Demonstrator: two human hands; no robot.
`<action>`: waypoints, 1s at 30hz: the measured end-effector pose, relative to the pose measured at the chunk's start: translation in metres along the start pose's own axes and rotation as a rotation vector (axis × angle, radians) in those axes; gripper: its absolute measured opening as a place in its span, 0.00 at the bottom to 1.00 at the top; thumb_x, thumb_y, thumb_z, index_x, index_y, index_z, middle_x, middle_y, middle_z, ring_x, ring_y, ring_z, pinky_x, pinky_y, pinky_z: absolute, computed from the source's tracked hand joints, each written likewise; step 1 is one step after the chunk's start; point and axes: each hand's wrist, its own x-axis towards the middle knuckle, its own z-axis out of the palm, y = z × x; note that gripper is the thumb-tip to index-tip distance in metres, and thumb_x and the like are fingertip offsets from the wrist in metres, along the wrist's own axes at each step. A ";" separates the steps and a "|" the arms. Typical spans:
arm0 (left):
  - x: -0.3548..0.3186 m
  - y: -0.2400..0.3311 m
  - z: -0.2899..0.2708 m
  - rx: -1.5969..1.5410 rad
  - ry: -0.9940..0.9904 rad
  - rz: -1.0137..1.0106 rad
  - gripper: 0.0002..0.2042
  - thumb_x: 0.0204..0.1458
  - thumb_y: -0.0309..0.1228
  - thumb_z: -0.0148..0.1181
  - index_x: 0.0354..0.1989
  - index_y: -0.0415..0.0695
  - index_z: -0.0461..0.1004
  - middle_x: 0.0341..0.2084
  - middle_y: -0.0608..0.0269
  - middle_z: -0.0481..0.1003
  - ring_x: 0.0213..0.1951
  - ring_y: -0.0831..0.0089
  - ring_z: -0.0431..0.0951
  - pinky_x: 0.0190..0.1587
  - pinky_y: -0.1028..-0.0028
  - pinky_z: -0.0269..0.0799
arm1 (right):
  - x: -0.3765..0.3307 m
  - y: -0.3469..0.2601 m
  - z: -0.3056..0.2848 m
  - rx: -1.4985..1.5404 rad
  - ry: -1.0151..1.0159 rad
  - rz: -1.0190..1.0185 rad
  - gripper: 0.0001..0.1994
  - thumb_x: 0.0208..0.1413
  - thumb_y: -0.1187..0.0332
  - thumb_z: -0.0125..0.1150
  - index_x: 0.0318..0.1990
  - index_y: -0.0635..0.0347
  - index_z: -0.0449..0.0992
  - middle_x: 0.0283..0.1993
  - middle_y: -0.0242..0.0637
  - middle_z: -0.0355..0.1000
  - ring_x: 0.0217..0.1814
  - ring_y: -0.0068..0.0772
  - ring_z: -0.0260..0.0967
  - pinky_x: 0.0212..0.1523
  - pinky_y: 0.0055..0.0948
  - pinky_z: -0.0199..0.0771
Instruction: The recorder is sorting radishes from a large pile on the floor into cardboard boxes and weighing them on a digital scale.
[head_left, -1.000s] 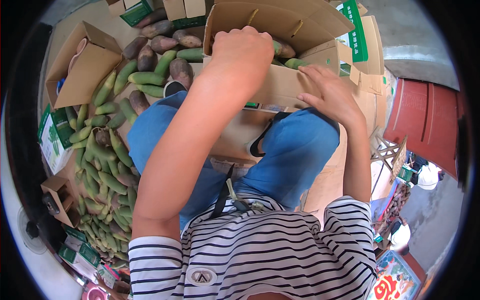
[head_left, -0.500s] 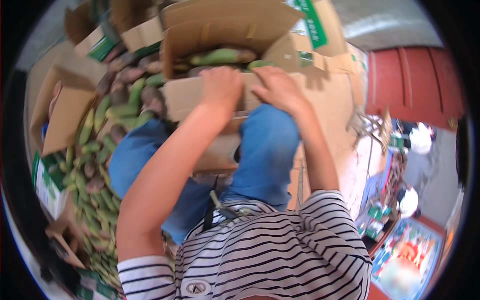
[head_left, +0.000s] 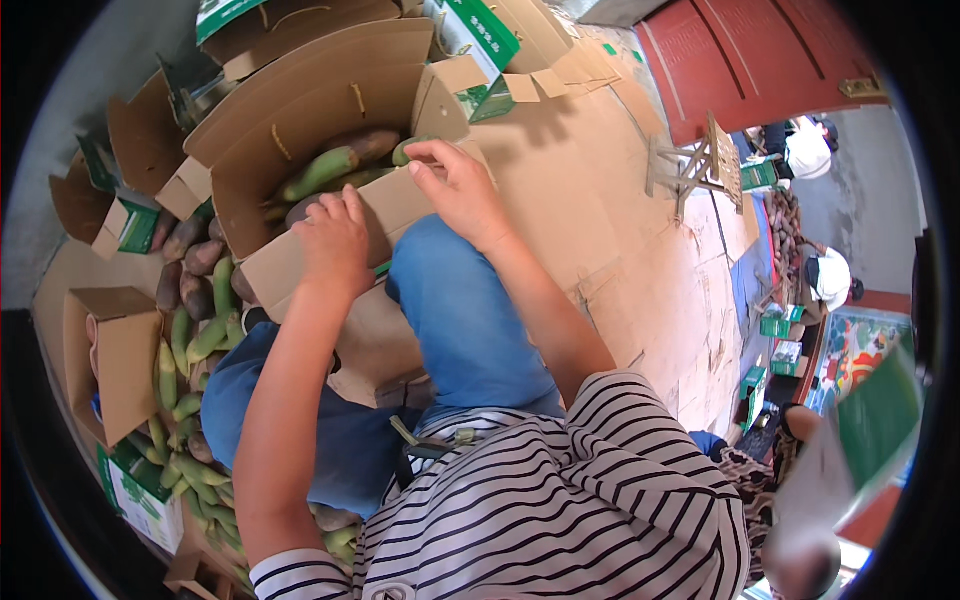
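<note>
In front of my knees stands an open cardboard carton (head_left: 340,105), tilted in view, with long green and purplish-brown vegetables (head_left: 335,168) inside. My left hand (head_left: 335,235) bends its fingers over the top edge of the near flap (head_left: 395,205). Farther right along that edge is my right hand (head_left: 458,190), thumb and forefinger apart, fingertips at the flap near a green vegetable end. Neither hand holds a vegetable. The lower front of the carton is partly hidden behind my knee.
A heap of similar vegetables (head_left: 195,350) spreads on my left, beside a small open carton (head_left: 115,360). More green-and-white cartons stand behind. Flattened cardboard (head_left: 640,290) covers the floor at right, with a wooden stool (head_left: 700,170) on it. Several people are at the far right.
My view has swung right, so the carton sits farther left and looks tilted. Both hands remain at its near flap. A blurred person with a green-and-white box now shows at lower right.
</note>
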 end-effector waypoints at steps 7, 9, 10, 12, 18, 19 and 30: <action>0.003 0.000 0.000 0.009 -0.018 0.026 0.54 0.30 0.48 0.74 0.67 0.41 0.50 0.54 0.53 0.64 0.50 0.61 0.68 0.44 0.62 0.69 | -0.030 0.003 -0.019 0.036 0.175 -0.081 0.10 0.55 0.70 0.54 0.44 0.62 0.74 0.46 0.43 0.73 0.51 0.43 0.70 0.51 0.36 0.69; 0.000 -0.002 0.001 0.009 0.007 0.030 0.54 0.30 0.48 0.74 0.67 0.40 0.51 0.54 0.52 0.64 0.50 0.61 0.68 0.44 0.62 0.70 | -0.048 0.004 -0.040 -0.214 0.278 -0.145 0.10 0.55 0.71 0.54 0.44 0.62 0.74 0.49 0.44 0.72 0.54 0.44 0.68 0.53 0.36 0.68; -0.001 -0.004 0.003 0.011 0.031 0.031 0.54 0.30 0.47 0.75 0.67 0.40 0.51 0.54 0.52 0.64 0.50 0.61 0.69 0.44 0.62 0.70 | -0.055 0.003 -0.056 -0.273 0.309 -0.165 0.11 0.55 0.72 0.55 0.46 0.60 0.74 0.51 0.43 0.71 0.56 0.46 0.67 0.55 0.38 0.66; -0.001 -0.004 0.004 0.007 0.037 0.036 0.54 0.29 0.47 0.75 0.66 0.39 0.51 0.53 0.52 0.64 0.50 0.61 0.69 0.44 0.62 0.70 | -0.073 0.014 -0.110 -0.519 0.371 -0.247 0.14 0.53 0.71 0.57 0.48 0.58 0.74 0.54 0.44 0.68 0.59 0.49 0.63 0.59 0.42 0.61; 0.001 0.000 -0.002 0.007 0.035 0.050 0.53 0.29 0.45 0.75 0.65 0.37 0.52 0.53 0.50 0.65 0.50 0.59 0.69 0.44 0.63 0.71 | -0.128 0.086 -0.249 -1.359 0.693 -0.042 0.32 0.45 0.60 0.68 0.58 0.62 0.66 0.64 0.54 0.59 0.65 0.56 0.55 0.62 0.50 0.54; 0.001 0.002 -0.005 -0.009 0.016 0.055 0.53 0.29 0.43 0.74 0.65 0.37 0.52 0.53 0.50 0.65 0.51 0.59 0.69 0.45 0.63 0.71 | -0.144 0.107 -0.257 -1.429 0.638 0.237 0.37 0.43 0.57 0.70 0.61 0.61 0.62 0.64 0.54 0.58 0.67 0.55 0.53 0.63 0.51 0.52; -0.005 -0.004 -0.015 -0.063 -0.031 0.066 0.54 0.28 0.38 0.71 0.66 0.31 0.46 0.55 0.41 0.62 0.54 0.52 0.68 0.50 0.61 0.71 | -0.265 0.197 -0.329 -0.809 0.253 0.676 0.21 0.50 0.57 0.61 0.47 0.62 0.75 0.34 0.54 0.75 0.38 0.56 0.75 0.40 0.44 0.73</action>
